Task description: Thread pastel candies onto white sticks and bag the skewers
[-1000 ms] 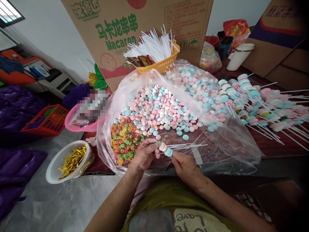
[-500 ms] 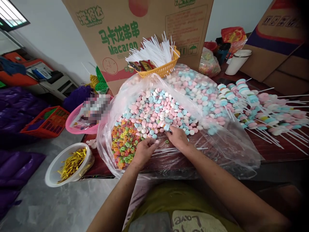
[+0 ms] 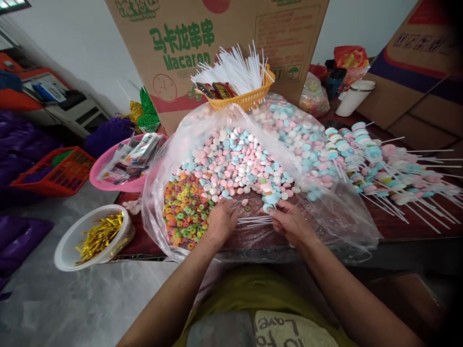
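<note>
My right hand (image 3: pixel 291 222) is closed on a marshmallow skewer (image 3: pixel 270 195), with blue marshmallows and gummy rings stacked on it and a pale green one near its far end. To the left, my left hand (image 3: pixel 222 222) has its fingers curled together at the near edge of the marshmallow pile (image 3: pixel 238 161); what they pinch, if anything, is hidden. A pink marshmallow (image 3: pixel 245 202) and a green gummy ring (image 3: pixel 247 208) lie close to its fingertips. White sticks (image 3: pixel 255 220) lie on the plastic between my hands. Colourful gummy rings (image 3: pixel 186 207) are heaped beside my left hand.
Finished-looking marshmallow skewers (image 3: pixel 387 168) are piled at the right. A yellow basket (image 3: pixel 240 102) of white sticks stands behind the clear plastic bag (image 3: pixel 155 202). At left are a pink basket (image 3: pixel 99 168) of packets and a white tub (image 3: pixel 65 246) of gold ties. A Macaron carton (image 3: pixel 231 29) stands behind.
My right hand has drawn back and right from the pile, bringing the skewer into plainer view. My left hand has shifted slightly, and the whole view has tilted a little.
</note>
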A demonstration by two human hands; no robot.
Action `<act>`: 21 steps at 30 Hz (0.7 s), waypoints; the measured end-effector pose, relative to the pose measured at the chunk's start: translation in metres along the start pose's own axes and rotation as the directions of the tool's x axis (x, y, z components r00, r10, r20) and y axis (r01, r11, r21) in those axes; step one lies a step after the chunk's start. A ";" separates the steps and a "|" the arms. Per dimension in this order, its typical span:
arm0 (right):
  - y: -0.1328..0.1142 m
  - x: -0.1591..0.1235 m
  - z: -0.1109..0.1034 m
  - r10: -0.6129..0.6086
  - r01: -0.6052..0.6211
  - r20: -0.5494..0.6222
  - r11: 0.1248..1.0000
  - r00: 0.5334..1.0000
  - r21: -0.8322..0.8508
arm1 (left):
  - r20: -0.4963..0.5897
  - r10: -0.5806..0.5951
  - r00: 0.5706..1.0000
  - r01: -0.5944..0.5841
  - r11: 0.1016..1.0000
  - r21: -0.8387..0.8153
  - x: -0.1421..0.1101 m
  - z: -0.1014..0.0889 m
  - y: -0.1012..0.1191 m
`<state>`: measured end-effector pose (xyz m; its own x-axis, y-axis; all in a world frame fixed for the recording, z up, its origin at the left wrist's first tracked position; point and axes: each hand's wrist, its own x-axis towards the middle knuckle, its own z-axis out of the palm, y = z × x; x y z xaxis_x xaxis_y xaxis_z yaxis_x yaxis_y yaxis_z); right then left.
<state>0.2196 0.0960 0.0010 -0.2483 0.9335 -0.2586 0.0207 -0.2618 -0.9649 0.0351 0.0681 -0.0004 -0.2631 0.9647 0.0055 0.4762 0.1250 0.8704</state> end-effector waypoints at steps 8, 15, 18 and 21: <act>-0.007 -0.019 -0.005 0.028 -0.033 0.020 0.956 0.999 0.290 | 0.094 0.036 0.995 -0.043 0.996 0.083 0.024 0.019 0.014; -0.020 -0.025 0.018 -0.037 0.034 0.002 0.934 0.999 0.357 | 0.106 -0.109 0.988 0.151 0.765 -0.626 -0.019 0.015 0.048; -0.024 -0.027 0.030 -0.058 0.073 -0.048 0.911 0.997 0.405 | 0.100 -0.084 0.991 0.131 0.649 -0.749 -0.033 0.017 0.061; -0.026 -0.028 0.035 -0.022 0.056 -0.080 0.888 0.997 0.457 | 0.145 -0.042 0.989 0.141 0.602 -0.786 -0.039 0.018 0.060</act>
<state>0.1917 0.0682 0.0349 -0.1706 0.9556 -0.2403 -0.4378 -0.2920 -0.8503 0.0893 0.0425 0.0428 -0.1582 0.9821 -0.1026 -0.4103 0.0292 0.9115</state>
